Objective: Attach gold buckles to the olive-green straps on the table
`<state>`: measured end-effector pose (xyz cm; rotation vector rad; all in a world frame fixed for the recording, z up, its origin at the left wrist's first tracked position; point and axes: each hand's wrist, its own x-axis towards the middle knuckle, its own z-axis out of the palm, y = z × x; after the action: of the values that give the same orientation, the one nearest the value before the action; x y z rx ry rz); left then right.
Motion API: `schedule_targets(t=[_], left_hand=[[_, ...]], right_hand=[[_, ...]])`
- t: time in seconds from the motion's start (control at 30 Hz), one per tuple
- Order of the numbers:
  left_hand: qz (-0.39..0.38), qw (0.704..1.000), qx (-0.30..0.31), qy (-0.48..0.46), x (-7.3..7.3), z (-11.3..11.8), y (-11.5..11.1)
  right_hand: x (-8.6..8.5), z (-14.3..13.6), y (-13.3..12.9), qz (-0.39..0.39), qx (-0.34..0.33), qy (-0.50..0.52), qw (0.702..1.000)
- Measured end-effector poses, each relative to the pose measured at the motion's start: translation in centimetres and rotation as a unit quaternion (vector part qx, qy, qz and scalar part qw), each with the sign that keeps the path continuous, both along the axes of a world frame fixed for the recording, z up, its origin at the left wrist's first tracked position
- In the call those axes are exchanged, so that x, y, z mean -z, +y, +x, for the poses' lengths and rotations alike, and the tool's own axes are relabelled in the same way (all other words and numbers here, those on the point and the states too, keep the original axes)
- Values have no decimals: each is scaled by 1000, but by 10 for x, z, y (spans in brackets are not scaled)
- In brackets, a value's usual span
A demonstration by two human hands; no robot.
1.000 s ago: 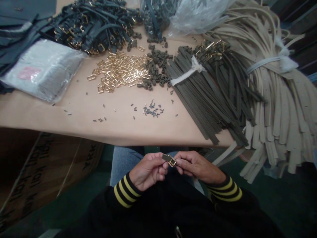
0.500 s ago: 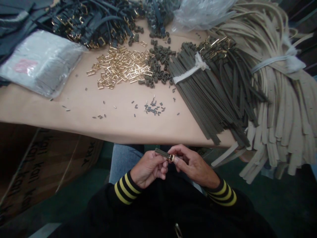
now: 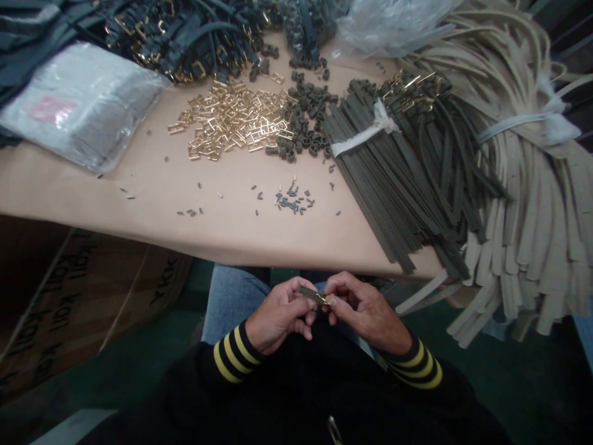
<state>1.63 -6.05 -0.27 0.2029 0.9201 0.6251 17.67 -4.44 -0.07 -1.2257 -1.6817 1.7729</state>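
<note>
Above my lap, just below the table edge, both hands are closed on one small piece. My left hand (image 3: 283, 312) pinches a short olive-grey strap (image 3: 309, 292) between thumb and fingers. At the strap's right end sits a gold buckle (image 3: 327, 299), gripped by the thumb and fingertips of my right hand (image 3: 364, 309). Part of the buckle is hidden behind my right thumb. Beyond them on the table lie a pile of gold buckles (image 3: 241, 117), dark strap loops (image 3: 310, 105) and a bundle of olive straps (image 3: 370, 179) tied with a white band.
Small metal pieces (image 3: 291, 201) lie scattered near the table (image 3: 222, 228) edge. A plastic-wrapped packet (image 3: 83, 105) stands at left, with dark buckled straps (image 3: 185, 37) behind. Long beige straps (image 3: 523, 247) hang over the right edge. A cardboard box (image 3: 115, 290) is below left.
The strap and buckle have shifted slightly right and turned, and the buckle is more covered by my right fingers. My hands have drawn a little closer together. The view has shifted slightly.
</note>
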Motion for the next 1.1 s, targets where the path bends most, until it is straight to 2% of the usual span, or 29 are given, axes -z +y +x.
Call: schedule_targets(t=[0.13, 0.43, 0.77, 1.1], left_hand=[[58, 997, 0, 45, -3, -2, 0], [68, 994, -33, 82, -4, -4, 3], [74, 992, -23, 100, -5, -4, 4], [144, 982, -2, 125, 0, -6, 3]], right_hand=[[-1, -1, 2, 15, -5, -24, 1000], [-5, -4, 3, -6, -6, -15, 1000], [-5, -4, 3, 14, -23, -19, 999], [-7, -7, 2, 34, -16, -13, 999]])
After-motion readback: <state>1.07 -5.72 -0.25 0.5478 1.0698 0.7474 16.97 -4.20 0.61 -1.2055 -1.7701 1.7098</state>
